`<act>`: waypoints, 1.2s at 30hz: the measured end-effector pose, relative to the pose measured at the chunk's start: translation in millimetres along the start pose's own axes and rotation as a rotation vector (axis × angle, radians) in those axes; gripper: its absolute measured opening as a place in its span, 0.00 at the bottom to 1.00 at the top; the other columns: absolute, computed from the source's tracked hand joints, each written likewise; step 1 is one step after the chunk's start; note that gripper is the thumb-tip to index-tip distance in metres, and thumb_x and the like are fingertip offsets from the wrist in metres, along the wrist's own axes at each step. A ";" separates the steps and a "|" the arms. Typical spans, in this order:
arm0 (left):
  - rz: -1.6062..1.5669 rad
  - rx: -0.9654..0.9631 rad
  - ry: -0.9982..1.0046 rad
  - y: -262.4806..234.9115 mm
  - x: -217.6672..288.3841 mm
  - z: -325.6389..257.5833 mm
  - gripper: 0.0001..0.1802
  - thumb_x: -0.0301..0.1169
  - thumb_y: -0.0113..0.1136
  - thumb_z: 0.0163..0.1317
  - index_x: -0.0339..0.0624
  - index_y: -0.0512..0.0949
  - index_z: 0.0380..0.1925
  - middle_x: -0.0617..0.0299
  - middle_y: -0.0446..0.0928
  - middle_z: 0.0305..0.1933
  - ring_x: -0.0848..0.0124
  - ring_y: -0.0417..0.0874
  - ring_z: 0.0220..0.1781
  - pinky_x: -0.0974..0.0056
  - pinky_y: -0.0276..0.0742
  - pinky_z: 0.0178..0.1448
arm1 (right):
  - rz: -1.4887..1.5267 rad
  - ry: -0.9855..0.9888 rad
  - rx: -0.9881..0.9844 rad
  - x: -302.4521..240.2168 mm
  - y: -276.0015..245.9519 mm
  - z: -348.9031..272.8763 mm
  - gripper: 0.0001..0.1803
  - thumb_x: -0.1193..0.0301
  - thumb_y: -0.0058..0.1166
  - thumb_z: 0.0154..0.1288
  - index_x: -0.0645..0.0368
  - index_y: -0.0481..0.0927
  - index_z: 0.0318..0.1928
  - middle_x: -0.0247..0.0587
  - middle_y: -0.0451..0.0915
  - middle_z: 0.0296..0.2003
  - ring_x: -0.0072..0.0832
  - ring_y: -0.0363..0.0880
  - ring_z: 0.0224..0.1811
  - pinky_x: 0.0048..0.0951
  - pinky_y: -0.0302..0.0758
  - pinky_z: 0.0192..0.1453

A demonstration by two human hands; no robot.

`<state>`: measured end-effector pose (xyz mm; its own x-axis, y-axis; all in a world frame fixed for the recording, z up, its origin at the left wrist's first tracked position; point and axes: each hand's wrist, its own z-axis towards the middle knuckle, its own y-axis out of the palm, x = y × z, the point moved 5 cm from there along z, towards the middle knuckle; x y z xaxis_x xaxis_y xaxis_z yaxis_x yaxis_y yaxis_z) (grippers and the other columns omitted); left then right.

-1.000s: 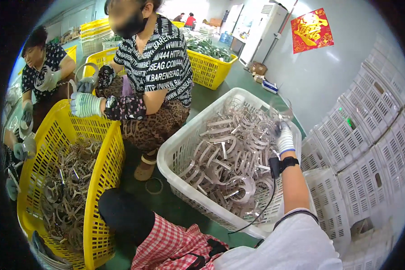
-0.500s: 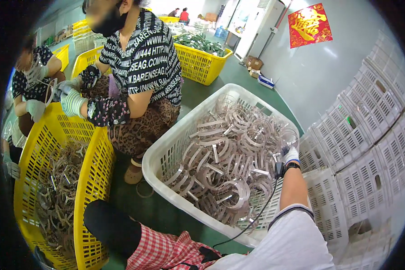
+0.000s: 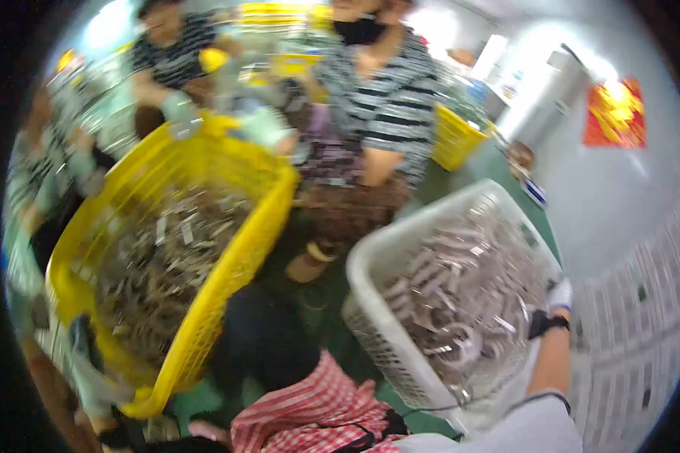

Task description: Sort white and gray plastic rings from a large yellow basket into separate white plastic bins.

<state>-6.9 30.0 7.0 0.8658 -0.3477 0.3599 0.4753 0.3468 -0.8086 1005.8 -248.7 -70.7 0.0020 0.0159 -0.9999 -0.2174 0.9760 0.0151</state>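
The picture is blurred by motion. My right hand (image 3: 561, 296), in a white glove with a black wrist strap, sits at the right rim of a white plastic basket (image 3: 370, 264) filled with curved grey metal parts (image 3: 461, 287). Whether its fingers grip the rim is not clear. To the left stands a big yellow basket (image 3: 227, 264) holding more dark metal parts (image 3: 159, 257). A forearm reaches up along that basket's lower left corner (image 3: 57, 392); my left hand cannot be made out there. Red checked cloth (image 3: 302, 411) covers my lap.
A person in a striped shirt (image 3: 385, 98) sits opposite, behind both baskets, and other gloved people (image 3: 166, 68) work at the back left. Another yellow basket (image 3: 453, 140) stands further back. Stacked white crates (image 3: 642, 332) line the right wall under a red decoration (image 3: 616, 113).
The view has swung sharply left and down, so the yellow basket now fills the left half and the white basket sits lower right. My right hand stays at the white basket's rim.
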 end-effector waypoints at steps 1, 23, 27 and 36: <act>-0.174 0.045 0.028 22.2 -15.9 5.4 0.48 0.42 0.63 0.43 0.28 0.59 0.63 0.49 0.63 0.64 0.61 0.65 0.66 0.63 0.57 0.70 | 0.086 -0.045 -0.118 -69.1 -29.5 32.2 0.15 0.57 0.44 0.65 0.52 0.78 0.41 0.34 0.78 0.35 0.26 0.73 0.35 0.28 0.70 0.38; -1.312 0.420 -0.619 -6.8 -33.7 11.8 0.24 0.50 0.50 0.67 0.38 0.79 0.38 0.69 0.75 0.29 0.81 0.69 0.27 0.75 0.65 0.32 | 0.145 0.673 -1.913 -41.1 666.9 -776.0 0.10 0.67 0.56 0.60 0.56 0.73 0.40 0.37 0.78 0.31 0.28 0.75 0.30 0.30 0.75 0.35; -1.337 0.463 -0.693 -21.5 -54.0 -1.6 0.27 0.51 0.45 0.69 0.37 0.80 0.37 0.68 0.74 0.24 0.80 0.71 0.25 0.75 0.67 0.29 | -0.138 0.657 -1.915 52.3 700.9 -813.8 0.11 0.63 0.54 0.62 0.55 0.73 0.40 0.40 0.77 0.30 0.30 0.76 0.33 0.32 0.74 0.35; -1.451 0.490 -0.691 -26.6 -67.3 11.4 0.32 0.60 0.44 0.65 0.40 0.77 0.42 0.70 0.70 0.23 0.85 0.61 0.16 0.79 0.56 0.19 | -0.945 -0.984 -2.016 151.7 769.2 -818.0 0.23 0.61 0.51 0.63 0.63 0.74 0.54 0.47 0.80 0.47 0.40 0.77 0.47 0.36 0.72 0.52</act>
<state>-76.0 54.1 9.7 -0.4639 -0.2259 0.8566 0.7722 0.3708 0.5160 40.5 326.7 -215.3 0.7361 0.5165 -0.4376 -0.1513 -0.5046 -0.8500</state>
